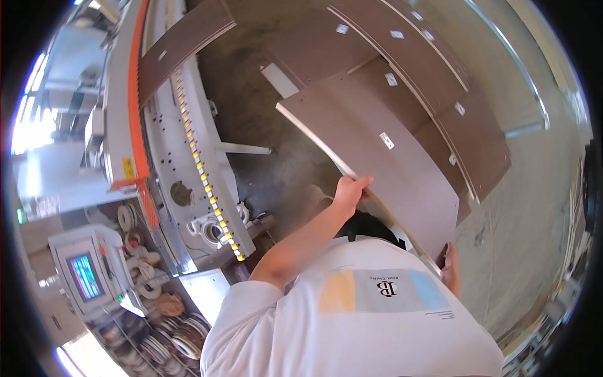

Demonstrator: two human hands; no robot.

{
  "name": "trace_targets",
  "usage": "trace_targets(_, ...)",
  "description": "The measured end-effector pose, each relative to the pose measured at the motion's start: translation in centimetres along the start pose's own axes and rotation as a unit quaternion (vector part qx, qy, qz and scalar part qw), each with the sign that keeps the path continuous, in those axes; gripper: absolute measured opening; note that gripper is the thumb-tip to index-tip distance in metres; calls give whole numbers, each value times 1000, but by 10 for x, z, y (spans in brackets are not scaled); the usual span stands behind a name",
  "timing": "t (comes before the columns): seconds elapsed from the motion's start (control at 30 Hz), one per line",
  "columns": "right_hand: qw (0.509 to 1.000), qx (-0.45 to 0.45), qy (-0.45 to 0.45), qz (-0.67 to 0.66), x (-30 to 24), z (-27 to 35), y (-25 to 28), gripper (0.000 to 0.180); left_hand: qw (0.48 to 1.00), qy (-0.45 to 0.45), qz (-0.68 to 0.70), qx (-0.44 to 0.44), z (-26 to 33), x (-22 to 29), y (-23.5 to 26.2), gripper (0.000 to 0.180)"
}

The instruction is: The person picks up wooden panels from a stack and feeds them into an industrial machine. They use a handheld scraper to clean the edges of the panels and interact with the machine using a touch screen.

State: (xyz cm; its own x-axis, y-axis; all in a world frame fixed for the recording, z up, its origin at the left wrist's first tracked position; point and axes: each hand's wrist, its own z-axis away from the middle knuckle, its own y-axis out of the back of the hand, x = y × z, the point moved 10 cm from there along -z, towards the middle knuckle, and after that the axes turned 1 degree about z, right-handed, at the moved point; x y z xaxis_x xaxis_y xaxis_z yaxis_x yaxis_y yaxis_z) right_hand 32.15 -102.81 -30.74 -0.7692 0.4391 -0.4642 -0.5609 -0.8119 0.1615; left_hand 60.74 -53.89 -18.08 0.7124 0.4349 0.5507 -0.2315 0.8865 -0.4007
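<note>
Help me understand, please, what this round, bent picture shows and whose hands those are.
There is one picture, taken by a wide fisheye camera worn on a person's head and looking down, so straight edges curve near the rim. No robot is here: the white shirt and both bare hands belong to the wearer. The left hand grips the pale long edge of a brown panel, and the right hand holds its near corner. More brown panels lie stacked on the concrete floor beyond. To the left stands a long machine with an orange strip, a small screen, and rolls of tape below.
</note>
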Motion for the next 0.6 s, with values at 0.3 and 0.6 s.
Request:
trace_targets(0.3, 979, -39, 169, 105, -147, 58, -220, 62, 965, -124, 227, 48, 123, 15, 134, 35)
trace_targets(0.6, 876, -113, 286, 372, -162, 49, -454, 71, 888, -114, 313, 318, 192, -47, 264, 47)
